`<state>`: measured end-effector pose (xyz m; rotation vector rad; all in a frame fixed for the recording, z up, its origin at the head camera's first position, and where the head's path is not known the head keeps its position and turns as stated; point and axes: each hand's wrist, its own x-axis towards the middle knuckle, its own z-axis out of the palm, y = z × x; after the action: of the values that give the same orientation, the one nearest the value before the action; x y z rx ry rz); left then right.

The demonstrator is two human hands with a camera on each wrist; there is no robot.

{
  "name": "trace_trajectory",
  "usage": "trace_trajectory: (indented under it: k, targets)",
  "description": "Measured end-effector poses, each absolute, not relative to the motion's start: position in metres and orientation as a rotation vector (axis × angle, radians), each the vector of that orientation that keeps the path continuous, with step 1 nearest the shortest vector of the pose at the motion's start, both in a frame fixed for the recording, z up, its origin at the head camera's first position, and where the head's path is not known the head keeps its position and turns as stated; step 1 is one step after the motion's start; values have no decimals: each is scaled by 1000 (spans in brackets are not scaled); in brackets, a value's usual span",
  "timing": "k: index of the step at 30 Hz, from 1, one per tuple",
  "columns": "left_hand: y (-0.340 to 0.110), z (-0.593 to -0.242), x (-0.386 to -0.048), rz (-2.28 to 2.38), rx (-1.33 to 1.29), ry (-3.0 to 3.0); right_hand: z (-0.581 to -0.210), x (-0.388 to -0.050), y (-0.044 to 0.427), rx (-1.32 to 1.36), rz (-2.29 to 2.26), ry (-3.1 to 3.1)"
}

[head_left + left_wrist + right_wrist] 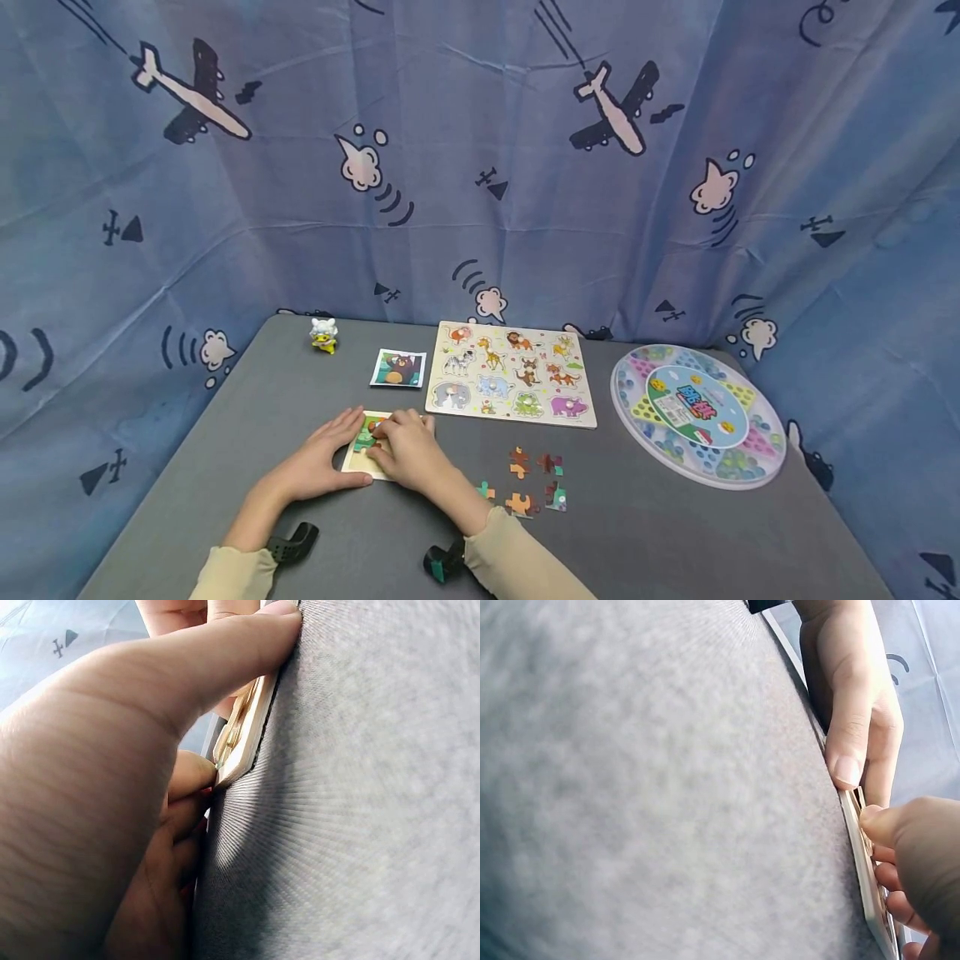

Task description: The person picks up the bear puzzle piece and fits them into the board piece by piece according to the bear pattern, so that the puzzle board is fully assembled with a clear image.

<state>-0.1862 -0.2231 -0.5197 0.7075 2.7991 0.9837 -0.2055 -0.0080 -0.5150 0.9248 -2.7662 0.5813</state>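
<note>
A small jigsaw board [351, 463] with a pale frame and green picture pieces lies on the table in the head view. My left hand [324, 457] braces its left side, the thumb along the near edge and the fingers stretched toward the far corner. Over the board, my right hand [411, 450] bends its fingers and thumb onto a jigsaw piece that they mostly cover. In the right wrist view the right thumb [881, 823] rests at the board's upper face. The left thumb [247, 649] touches the board's edge in the left wrist view.
Several loose jigsaw pieces [519, 503] lie right of my right forearm. Behind the board stand a bear picture card [397, 369], an animal peg puzzle [480, 400] and a small figurine [323, 335]. A round game board [697, 467] lies at the right.
</note>
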Motion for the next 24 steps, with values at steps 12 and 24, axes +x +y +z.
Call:
trace_trajectory:
  k: [12, 24]
  targets:
    - [-222, -514, -186, 963, 690, 2778, -520, -211, -8, 832, 887, -2746]
    - [-224, -506, -182, 915, 788, 2753, -524, -210, -5, 850, 963, -2664]
